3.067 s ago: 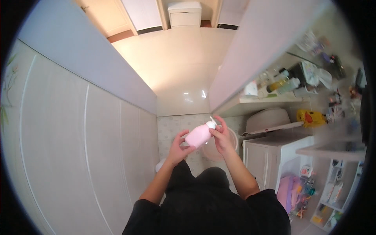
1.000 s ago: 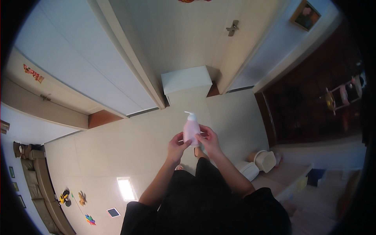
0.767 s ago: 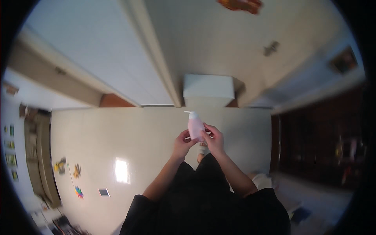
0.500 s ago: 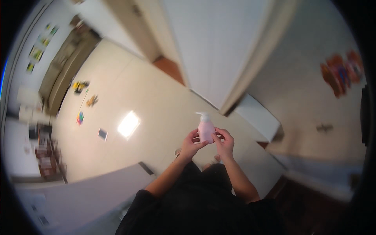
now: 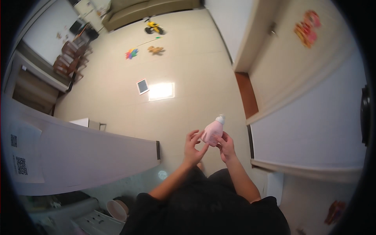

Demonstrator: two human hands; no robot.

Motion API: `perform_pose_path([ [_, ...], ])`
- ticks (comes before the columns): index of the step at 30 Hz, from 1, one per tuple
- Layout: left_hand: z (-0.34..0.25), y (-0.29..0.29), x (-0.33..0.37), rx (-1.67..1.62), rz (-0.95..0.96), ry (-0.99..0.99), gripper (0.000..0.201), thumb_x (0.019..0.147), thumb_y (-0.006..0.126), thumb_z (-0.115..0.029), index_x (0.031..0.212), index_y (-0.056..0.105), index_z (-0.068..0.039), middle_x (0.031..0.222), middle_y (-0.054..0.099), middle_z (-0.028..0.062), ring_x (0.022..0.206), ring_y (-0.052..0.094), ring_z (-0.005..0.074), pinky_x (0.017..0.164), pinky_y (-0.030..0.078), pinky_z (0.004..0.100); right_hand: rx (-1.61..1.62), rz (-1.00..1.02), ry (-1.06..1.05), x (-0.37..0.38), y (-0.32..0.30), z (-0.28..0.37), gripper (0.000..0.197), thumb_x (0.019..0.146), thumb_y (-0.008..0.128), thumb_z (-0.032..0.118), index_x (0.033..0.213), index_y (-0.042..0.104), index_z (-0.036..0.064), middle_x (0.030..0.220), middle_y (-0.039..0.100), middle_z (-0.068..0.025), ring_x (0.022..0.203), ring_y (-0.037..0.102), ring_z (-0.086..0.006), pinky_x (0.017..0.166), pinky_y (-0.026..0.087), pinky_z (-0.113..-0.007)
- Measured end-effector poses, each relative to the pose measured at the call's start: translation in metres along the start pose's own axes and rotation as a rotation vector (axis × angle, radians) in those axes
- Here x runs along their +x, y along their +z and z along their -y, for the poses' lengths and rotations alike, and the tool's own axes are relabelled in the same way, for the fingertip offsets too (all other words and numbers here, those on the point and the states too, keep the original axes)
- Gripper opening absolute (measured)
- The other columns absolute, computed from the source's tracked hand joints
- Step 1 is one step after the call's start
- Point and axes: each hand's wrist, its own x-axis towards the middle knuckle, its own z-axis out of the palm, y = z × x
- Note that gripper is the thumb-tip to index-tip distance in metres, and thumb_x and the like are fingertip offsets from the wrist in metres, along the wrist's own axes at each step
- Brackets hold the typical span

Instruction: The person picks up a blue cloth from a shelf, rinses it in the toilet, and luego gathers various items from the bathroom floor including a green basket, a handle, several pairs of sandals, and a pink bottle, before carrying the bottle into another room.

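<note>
A pink pump bottle (image 5: 213, 132) with a white pump top is held in front of my body, tilted with its top to the upper right. My right hand (image 5: 226, 148) grips its lower right side, thumb across the front. At its lower left side is my left hand (image 5: 194, 149), fingers spread and thumb close to the base. Whether those left fingertips touch the bottle is hard to tell.
White walls stand to my left (image 5: 98, 164) and right (image 5: 309, 125). On the tiled floor ahead lie a tablet-like device (image 5: 143, 87), a colourful toy (image 5: 132, 54), a brown toy (image 5: 156, 49) and a yellow ride-on toy (image 5: 154, 28). Beyond is a sofa (image 5: 152, 11); wooden chairs (image 5: 70, 58) stand far left.
My view has turned left, bringing the floor toys and sofa to the middle. The bottle has gone from nearly upright to tilted right, and my left fingers have loosened from it.
</note>
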Motion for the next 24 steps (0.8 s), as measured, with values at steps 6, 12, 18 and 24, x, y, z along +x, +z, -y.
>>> perform_pose_path([
  [6,0.040,-0.104,0.086,-0.741,0.032,-0.635,0.071,0.090,0.069,-0.024,0.148,0.034,-0.008,0.135,0.051,0.0151,0.114,0.059,0.0264,0.085,0.057,0.0390,-0.014,0.198,0.081,0.105,0.107,0.001,0.053,0.087,0.071,0.014,0.132,0.045,0.0024,0.120,0.059,-0.0120,0.110,0.059,-0.0228,0.091,0.051,-0.039],
  [12,0.095,-0.165,0.168,-1.203,0.098,-0.728,0.067,0.093,0.065,-0.035,0.146,0.032,-0.010,0.132,0.051,0.0142,0.115,0.060,0.0286,0.088,0.057,0.0406,-0.184,0.453,0.115,0.215,0.197,-0.004,0.057,0.088,0.071,0.013,0.136,0.045,-0.0001,0.128,0.058,-0.0141,0.119,0.055,-0.0235,0.101,0.045,-0.038],
  [18,0.145,-0.240,0.275,-1.118,-0.287,-0.612,0.075,0.083,0.078,-0.020,0.142,0.034,-0.005,0.132,0.050,0.0153,0.115,0.058,0.0289,0.093,0.055,0.0419,-0.312,0.706,0.179,0.355,0.301,-0.013,0.054,0.088,0.069,0.010,0.138,0.048,0.0022,0.128,0.058,-0.0097,0.114,0.057,-0.0200,0.096,0.046,-0.035],
  [24,0.186,-0.333,0.340,-0.791,-0.746,-0.462,0.075,0.078,0.082,-0.014,0.139,0.038,-0.003,0.130,0.050,0.0145,0.119,0.055,0.0267,0.092,0.055,0.0367,-0.467,0.894,0.265,0.456,0.454,-0.040,0.056,0.087,0.070,0.008,0.138,0.049,0.0041,0.125,0.059,-0.0093,0.102,0.058,-0.0171,0.087,0.049,-0.032],
])
